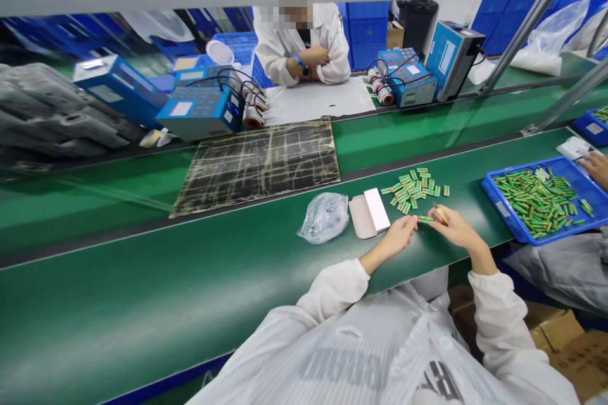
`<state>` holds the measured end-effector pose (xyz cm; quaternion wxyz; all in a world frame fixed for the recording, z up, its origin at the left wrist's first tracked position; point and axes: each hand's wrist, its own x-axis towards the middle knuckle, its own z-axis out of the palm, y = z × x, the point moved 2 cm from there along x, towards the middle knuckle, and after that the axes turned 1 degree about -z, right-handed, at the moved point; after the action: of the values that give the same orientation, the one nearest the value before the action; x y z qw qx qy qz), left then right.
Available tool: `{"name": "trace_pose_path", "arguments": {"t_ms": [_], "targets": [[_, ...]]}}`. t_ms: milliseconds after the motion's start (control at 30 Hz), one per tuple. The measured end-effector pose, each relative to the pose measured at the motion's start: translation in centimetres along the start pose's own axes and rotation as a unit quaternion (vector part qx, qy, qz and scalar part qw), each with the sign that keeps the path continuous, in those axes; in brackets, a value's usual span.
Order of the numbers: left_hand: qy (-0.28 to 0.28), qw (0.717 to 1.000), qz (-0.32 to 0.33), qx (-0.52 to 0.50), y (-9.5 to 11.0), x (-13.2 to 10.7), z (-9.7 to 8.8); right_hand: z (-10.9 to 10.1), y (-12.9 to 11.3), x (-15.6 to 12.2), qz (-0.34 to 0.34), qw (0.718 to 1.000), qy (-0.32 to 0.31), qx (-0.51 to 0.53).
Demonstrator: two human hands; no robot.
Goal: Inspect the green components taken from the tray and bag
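Green belt (142,278) runs across the whole view, and both of the person's hands rest on it close to the near edge. The left hand (398,235) lies palm down with its fingers drawn together, their tips at one end of a single green cell (426,218) that lies flat on the belt between the two hands. Whether they pinch it or only touch it I cannot tell at this size. The right hand (455,226) is curled narrowly around a small tan piece (441,212), which seems to be held between thumb and forefinger just beside the cell's other end.

Just beyond the hands lies a loose heap of green cells (416,188), scattered rather than stacked. To its left sits a flat box (370,212) (one half tan, the other white), and next to that a crumpled clear plastic bag (325,217).

Further right a blue tray (503,209) holds many more green cells, with a co-worker's hand (596,168) at its far corner. Across the belt lies a dark mat (259,161), and behind it a person in a white coat (327,38) sits with arms folded beside a blue instrument (199,107).
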<state>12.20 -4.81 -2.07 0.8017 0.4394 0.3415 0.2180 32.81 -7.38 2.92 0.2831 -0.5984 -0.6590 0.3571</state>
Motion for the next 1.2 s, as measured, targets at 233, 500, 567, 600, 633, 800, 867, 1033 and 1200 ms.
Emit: {"name": "trace_pose_path", "arguments": {"t_ms": [233, 500, 567, 600, 633, 800, 867, 1033, 1200], "targets": [[-0.033, 0.997, 0.036, -0.061, 1.7, -1.1, 0.1, 0.7, -4.9, -2.1, 0.043, 0.973, 0.014, 0.225], [0.042, 0.985, 0.096, -0.139, 3.9, -1.9, 0.8, 4.2, -5.7, -2.8, 0.104, 0.94, -0.035, 0.322], [0.034, 0.984, 0.099, -0.141, 4.0, -2.0, 0.8, 4.5, -5.6, -2.6, 0.108, 0.936, -0.031, 0.333], [0.03, 0.985, 0.102, -0.138, 3.9, -2.0, 0.8, 4.5, -5.5, -2.6, 0.11, 0.935, -0.029, 0.336], [0.027, 0.985, 0.105, -0.133, 3.9, -1.9, 0.7, 4.5, -5.5, -2.6, 0.111, 0.935, -0.027, 0.336], [0.029, 0.989, 0.119, -0.085, 3.3, -1.8, 0.4, 4.5, -5.6, -2.8, 0.106, 0.946, -0.029, 0.305], [0.029, 0.99, 0.12, -0.069, 3.2, -1.8, 0.4, 4.5, -5.6, -2.9, 0.105, 0.947, -0.028, 0.302], [0.032, 0.985, 0.143, 0.088, 4.1, -2.7, 0.1, 4.3, -5.5, -2.7, 0.117, 0.933, -0.008, 0.339], [-0.002, 0.952, 0.169, 0.255, 5.4, -3.2, -0.4, 5.7, -5.8, -2.5, 0.103, 0.93, 0.005, 0.353]]}}
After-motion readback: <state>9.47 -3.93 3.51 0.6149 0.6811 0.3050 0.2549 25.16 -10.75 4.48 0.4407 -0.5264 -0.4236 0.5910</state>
